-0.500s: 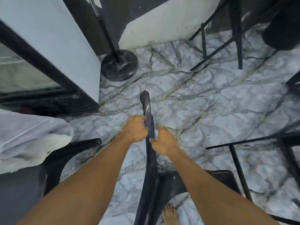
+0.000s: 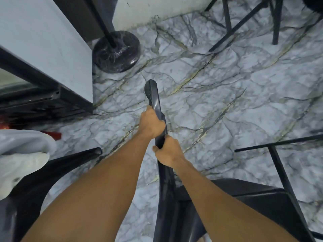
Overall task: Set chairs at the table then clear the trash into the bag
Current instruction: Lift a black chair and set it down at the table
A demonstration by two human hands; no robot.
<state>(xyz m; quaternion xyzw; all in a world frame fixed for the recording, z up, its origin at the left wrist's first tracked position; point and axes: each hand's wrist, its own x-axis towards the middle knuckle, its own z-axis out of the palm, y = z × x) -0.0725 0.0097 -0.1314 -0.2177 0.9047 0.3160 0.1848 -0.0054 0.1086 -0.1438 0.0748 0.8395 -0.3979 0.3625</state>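
Note:
I look straight down on a black plastic chair (image 2: 244, 194) whose thin backrest edge (image 2: 153, 95) runs up the middle of the view. My left hand (image 2: 153, 124) is closed around that top edge, farther from me. My right hand (image 2: 167, 151) grips the same edge just below it, the two hands nearly touching. The chair's seat shows dark at the lower right, with thin black legs (image 2: 283, 173) beside it. No trash or bag can be made out.
A second black chair (image 2: 57, 165) curves in at lower left under white cloth (image 2: 22, 154). A white-and-black cabinet (image 2: 52, 55) stands left, a round black stand base (image 2: 117, 51) beyond it. More black chair legs (image 2: 244, 23) top right. Marble floor (image 2: 227, 102) lies between.
Both hands keep their grip on the chair's backrest. The cabinet, stand base and floor sit lower and nearer in the view, so the view has shifted with the chair held.

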